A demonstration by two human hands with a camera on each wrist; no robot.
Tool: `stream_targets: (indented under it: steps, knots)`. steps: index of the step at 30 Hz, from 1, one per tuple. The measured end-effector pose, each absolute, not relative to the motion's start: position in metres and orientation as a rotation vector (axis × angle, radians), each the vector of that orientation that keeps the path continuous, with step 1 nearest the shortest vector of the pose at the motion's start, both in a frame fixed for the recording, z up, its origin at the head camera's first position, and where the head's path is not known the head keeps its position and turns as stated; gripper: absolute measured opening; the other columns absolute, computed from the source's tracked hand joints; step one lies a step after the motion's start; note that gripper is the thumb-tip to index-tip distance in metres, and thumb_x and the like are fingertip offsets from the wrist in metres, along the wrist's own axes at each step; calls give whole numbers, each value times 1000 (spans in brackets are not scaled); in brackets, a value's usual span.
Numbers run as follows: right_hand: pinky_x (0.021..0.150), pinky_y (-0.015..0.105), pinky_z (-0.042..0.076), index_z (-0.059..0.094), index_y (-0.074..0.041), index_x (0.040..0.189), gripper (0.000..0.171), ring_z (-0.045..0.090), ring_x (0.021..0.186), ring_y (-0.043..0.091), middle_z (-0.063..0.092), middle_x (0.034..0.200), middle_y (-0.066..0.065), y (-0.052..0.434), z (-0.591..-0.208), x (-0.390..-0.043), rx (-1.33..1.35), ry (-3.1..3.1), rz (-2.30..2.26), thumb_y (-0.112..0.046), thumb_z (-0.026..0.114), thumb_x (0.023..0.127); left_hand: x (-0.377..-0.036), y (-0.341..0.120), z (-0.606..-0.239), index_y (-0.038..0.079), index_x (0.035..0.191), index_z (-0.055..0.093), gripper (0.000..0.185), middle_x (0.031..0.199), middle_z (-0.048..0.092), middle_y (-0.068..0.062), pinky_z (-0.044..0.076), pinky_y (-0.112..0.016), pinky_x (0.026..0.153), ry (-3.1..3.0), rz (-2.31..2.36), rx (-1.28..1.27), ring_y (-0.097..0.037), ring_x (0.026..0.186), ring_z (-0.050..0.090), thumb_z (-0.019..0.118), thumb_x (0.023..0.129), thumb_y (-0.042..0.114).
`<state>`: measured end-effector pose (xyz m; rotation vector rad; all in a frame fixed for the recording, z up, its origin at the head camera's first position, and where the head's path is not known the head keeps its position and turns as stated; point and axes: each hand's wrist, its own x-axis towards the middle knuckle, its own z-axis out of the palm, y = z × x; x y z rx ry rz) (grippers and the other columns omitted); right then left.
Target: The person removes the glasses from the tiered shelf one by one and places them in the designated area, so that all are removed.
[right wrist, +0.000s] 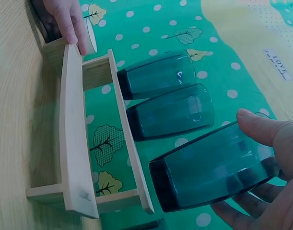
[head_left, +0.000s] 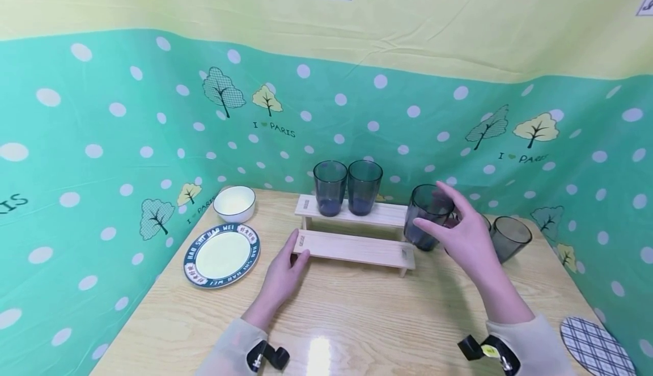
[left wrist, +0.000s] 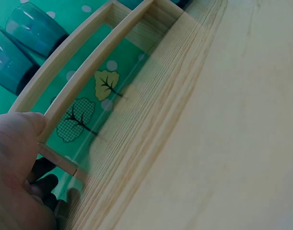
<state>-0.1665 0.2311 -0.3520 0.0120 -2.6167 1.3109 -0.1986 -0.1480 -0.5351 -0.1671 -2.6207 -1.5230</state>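
Observation:
A two-tier wooden rack (head_left: 352, 246) stands in the middle of the table. My left hand (head_left: 280, 277) grips the left end of its lower tier, thumb on the near edge. Two dark tinted glasses (head_left: 330, 189) (right wrist: 170, 112) stand upright side by side on the upper tier's left half. My right hand (head_left: 466, 234) holds a third dark glass (head_left: 424, 217) between thumb and fingers, just past the rack's right end. In the right wrist view this held glass (right wrist: 208, 167) is beside the upper tier, its base toward the board.
More dark glasses, one of them a tilted-looking glass (head_left: 510, 237), stand behind my right hand. At the left are a white bowl (head_left: 234, 205) and a blue-rimmed plate (head_left: 191, 262). A checked round mat (head_left: 597, 345) lies at the right edge. Patterned cloth (head_left: 357, 115) hangs behind the table.

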Motion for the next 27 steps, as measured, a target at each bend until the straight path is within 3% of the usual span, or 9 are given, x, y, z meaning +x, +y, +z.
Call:
stream_targets:
  steps: [5,13,27]
  knots:
    - [116,75,42,34,-36,175,103,30,161,47,29,180,7,238,-356,-159,11,-2609,1319,-57,90,91,-200,-148,-536,14,177,26,74,177,34,-14,28,-55,133,-2617,-1520,-171,-37,162,34,59,116,40]
    - [103,54,56,33,-34,175,101,51,146,46,36,175,15,249,-368,-150,-8,-2626,1290,-56,88,93,-201,-148,-538,13,177,26,74,176,35,-15,28,-55,132,-2615,-1520,-181,-37,162,34,59,116,39]
    - [106,70,49,30,-39,175,106,37,155,53,29,179,19,262,-393,-144,-126,-2668,1287,-60,89,90,-201,-148,-538,13,176,27,73,176,35,-15,29,-54,132,-2614,-1521,-183,-36,162,34,59,116,37]
